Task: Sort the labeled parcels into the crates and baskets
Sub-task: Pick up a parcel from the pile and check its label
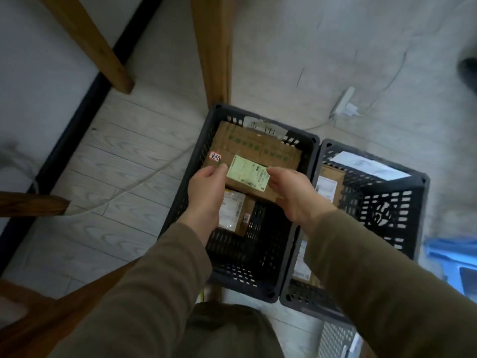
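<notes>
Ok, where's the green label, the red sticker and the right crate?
green label (pixel 248 174): head view, its middle.
red sticker (pixel 215 156): head view, its middle.
right crate (pixel 402 202): head view, its far side wall.

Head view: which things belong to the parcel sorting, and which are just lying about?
Job: held parcel, left hand, right hand, left crate, right crate, crated parcel.
Lying about: power strip, white cable, table leg, blue container.
</notes>
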Motion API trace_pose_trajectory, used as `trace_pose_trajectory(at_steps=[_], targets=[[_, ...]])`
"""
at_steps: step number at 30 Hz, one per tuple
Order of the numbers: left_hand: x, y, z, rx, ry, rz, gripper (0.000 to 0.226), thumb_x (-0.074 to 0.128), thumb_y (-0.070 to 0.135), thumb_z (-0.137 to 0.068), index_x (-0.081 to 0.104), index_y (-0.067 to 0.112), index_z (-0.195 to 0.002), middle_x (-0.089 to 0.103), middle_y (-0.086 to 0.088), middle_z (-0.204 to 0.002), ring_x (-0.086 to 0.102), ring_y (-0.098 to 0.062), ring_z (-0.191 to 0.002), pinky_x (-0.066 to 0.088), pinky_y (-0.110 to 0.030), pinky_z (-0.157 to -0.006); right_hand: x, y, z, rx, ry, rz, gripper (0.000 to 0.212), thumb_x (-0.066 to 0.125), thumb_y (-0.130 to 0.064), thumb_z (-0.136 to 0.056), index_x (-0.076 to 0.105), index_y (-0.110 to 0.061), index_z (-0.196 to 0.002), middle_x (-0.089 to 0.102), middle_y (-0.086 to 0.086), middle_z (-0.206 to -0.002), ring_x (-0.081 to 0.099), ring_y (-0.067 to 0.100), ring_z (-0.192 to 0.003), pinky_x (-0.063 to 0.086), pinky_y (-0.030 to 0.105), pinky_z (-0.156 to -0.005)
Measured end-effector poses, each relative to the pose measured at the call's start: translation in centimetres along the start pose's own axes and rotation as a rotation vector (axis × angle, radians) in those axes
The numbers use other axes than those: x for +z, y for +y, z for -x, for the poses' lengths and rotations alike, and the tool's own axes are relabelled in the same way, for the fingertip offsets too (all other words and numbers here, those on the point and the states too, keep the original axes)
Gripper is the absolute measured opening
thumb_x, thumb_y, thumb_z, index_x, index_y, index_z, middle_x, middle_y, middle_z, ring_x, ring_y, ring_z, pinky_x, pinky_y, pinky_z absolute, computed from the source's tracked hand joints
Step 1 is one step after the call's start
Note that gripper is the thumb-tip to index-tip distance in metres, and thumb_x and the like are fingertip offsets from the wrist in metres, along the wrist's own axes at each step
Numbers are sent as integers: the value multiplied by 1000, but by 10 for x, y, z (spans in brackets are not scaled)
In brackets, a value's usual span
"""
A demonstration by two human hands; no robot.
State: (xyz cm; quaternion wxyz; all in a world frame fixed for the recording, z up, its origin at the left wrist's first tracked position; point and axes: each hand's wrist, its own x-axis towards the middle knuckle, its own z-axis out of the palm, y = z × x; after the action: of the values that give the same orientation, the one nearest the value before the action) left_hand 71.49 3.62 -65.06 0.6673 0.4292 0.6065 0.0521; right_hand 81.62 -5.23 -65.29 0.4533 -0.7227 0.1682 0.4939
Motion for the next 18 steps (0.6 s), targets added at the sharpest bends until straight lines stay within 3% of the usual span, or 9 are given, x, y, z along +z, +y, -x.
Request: trace_pose_trajectory(at_steps=[2, 4, 6, 8, 10, 12, 13, 15, 18], targets=[[-7, 14, 25, 43, 18, 48, 18, 54, 27, -92, 65, 12, -91, 66, -7, -94, 62, -23, -91, 51, -40, -83, -4, -14, 22, -69, -26, 22, 46, 57, -25, -92, 46, -14, -136, 50, 3, -138, 45, 20, -127, 31, 35, -96], [-14, 24, 49, 107, 23, 70, 22, 54, 26, -93, 64, 7, -93, 66, -7, -83, 64, -20, -80, 53, -39, -76, -6, -25, 43, -130, -48, 34, 45, 57, -26, -93, 47, -16, -135, 53, 1, -133, 47, 18, -120, 33, 32, -90], [-21, 32, 80, 188, 46, 56, 25, 53, 24, -93, 62, 3, -83, 63, -4, -71, 63, -8, -63, 54, -26, -65, -11, -33, 72, -192, -89, 46, 46, 60, -29, -90, 49, -17, -134, 54, 2, -132, 49, 18, -119, 38, 34, -95], [-30, 41, 115, 248, 96, 55, 27, 51, 22, -96, 54, 15, -70, 55, 7, -65, 54, 7, -47, 43, -5, -45, -14, -40, 106, -236, -143, 61, 46, 62, -28, -89, 50, -18, -132, 56, 3, -129, 52, 19, -115, 43, 35, -96], [-40, 48, 150, 299, 100, 38, 28, 50, 23, -96, 48, 22, -69, 49, 11, -69, 51, 7, -51, 35, 0, -40, -17, -46, 140, -277, -189, 60, 41, 61, -26, -91, 50, -16, -129, 58, 2, -121, 54, 16, -107, 43, 30, -87], [-53, 54, 182, 352, 104, 49, 18, 51, 23, -96, 57, 15, -81, 54, 7, -79, 53, 10, -58, 37, 0, -48, -23, -52, 177, -345, -234, 63, 36, 60, -24, -92, 51, -12, -125, 58, 3, -119, 54, 16, -106, 42, 32, -92], [-62, 58, 203, 382, 118, 42, 18, 51, 25, -96, 61, 10, -97, 60, 3, -94, 57, 11, -73, 40, -3, -61, -25, -55, 198, -374, -260, 59, 32, 60, -24, -92, 52, -12, -120, 58, 4, -120, 54, 17, -110, 40, 33, -97], [-83, 64, 244, 431, 161, 29, 45, 51, 32, -96, 50, 9, -134, 52, -1, -133, 50, -5, -117, 33, -15, -89, -27, -57, 234, -427, -310, 55, 23, 60, -24, -92, 53, -14, -111, 59, 3, -115, 54, 17, -113, 38, 34, -103], [-111, 68, 293, 463, 211, 70, 57, 51, 37, -95, 38, 12, -144, 39, -2, -147, 38, -15, -134, 28, -26, -104, -22, -60, 285, -497, -384, 67, 40, 65, -29, -88, 54, -10, -122, 61, 4, -120, 55, 17, -115, 36, 41, -109]])
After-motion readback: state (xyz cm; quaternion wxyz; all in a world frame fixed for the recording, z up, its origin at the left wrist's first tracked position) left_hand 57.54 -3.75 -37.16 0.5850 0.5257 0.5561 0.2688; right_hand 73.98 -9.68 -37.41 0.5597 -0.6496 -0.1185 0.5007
